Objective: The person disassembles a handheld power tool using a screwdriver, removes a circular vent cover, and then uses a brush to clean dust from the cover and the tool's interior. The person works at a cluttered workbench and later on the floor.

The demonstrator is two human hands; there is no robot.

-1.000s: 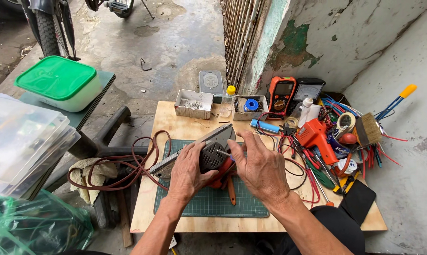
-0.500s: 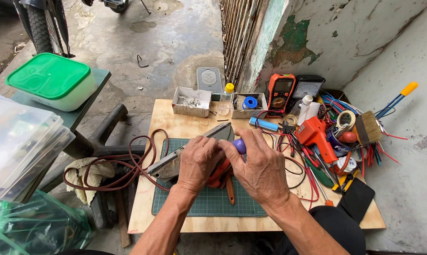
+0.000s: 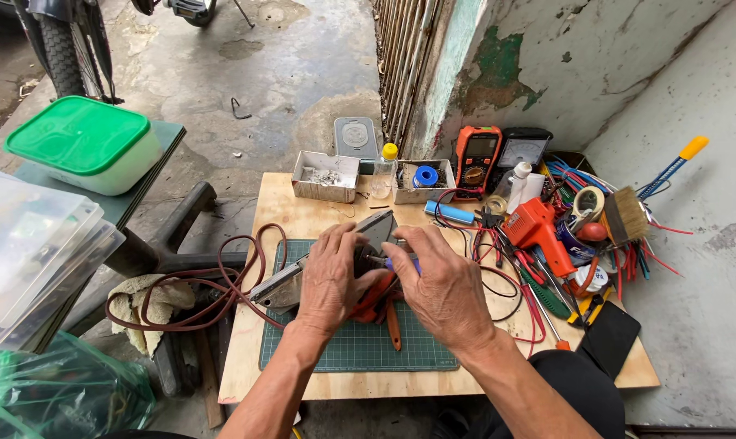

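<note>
A grey metal clothes iron (image 3: 280,284) lies on its side on a green cutting mat (image 3: 344,345). My left hand (image 3: 334,280) clasps the iron's body from above and holds it still. My right hand (image 3: 448,291) is closed around a small screwdriver with a purple handle (image 3: 402,263), whose tip points left into the iron beside my left fingers. Orange-handled pliers (image 3: 392,321) lie on the mat under both hands. The iron's middle is hidden by my hands.
The mat lies on a low wooden board (image 3: 303,219). A brown cord (image 3: 213,293) loops off its left edge. A box of screws (image 3: 326,175), an orange multimeter (image 3: 475,154), an orange glue gun (image 3: 539,232), a brush (image 3: 628,213) and loose wires crowd the back and right. A green-lidded tub (image 3: 83,142) sits at left.
My right hand has moved the purple-handled screwdriver lower and closer to my left hand. My left hand keeps its hold on the iron.
</note>
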